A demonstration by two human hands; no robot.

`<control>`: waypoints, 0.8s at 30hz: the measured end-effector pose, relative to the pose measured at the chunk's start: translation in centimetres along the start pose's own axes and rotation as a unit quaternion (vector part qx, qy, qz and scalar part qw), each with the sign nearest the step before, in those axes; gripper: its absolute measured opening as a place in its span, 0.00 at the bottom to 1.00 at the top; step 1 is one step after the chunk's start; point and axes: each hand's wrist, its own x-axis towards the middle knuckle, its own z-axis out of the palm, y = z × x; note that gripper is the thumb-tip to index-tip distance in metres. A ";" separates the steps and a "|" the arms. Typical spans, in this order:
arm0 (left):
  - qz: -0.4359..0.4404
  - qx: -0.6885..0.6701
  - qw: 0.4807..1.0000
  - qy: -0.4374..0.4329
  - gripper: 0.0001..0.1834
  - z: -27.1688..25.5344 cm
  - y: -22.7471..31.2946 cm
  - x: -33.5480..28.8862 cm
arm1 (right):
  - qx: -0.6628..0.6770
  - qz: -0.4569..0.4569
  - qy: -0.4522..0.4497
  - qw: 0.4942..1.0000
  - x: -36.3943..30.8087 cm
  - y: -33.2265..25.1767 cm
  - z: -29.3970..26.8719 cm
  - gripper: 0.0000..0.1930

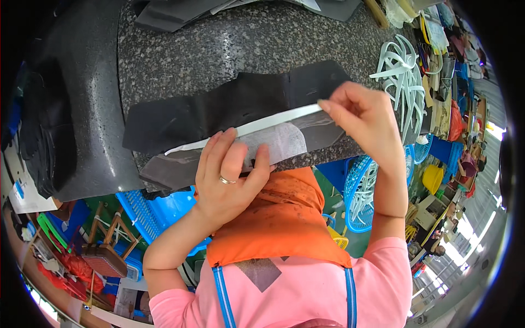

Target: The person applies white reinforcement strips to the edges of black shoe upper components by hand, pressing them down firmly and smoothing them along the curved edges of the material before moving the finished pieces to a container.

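Observation:
A white strip (279, 119) runs slantwise across a dark sheet (240, 101) that looks like leather and lies on the speckled stone slab. Below the strip is a grey panel (180, 165) with a light grey patch (284, 141) on it. My left hand (227, 169), a ring on one finger, lies over the strip and panel with its fingers stretched out and apart. At the strip's right end, my right hand (366, 115) pinches it between thumb and forefinger, just above the dark sheet.
A bundle of pale strips (402, 71) lies at the slab's (180, 60) right edge. More dark pieces (180, 13) rest along the far side. Blue baskets (350, 186) stand below the slab, at right and left (136, 210). A wooden stool (106, 246) is at lower left.

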 end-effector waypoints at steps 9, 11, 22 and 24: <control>0.014 0.039 0.995 -0.092 0.27 -1.1 0.0 0.7 | -0.122 -0.147 0.119 0.974 -1.3 2.2 2.3 0.10; -0.001 0.051 0.991 -0.122 0.30 -1.6 0.6 2.2 | -0.106 -0.144 0.112 0.977 -1.3 2.4 2.2 0.10; 0.004 0.005 0.986 -0.168 0.30 -2.0 -0.9 2.9 | -0.280 -0.128 0.117 0.944 0.3 2.5 0.9 0.24; 0.025 0.078 0.988 -0.129 0.18 -2.9 -0.4 2.2 | -0.292 -0.137 0.088 0.942 1.7 2.5 -0.2 0.23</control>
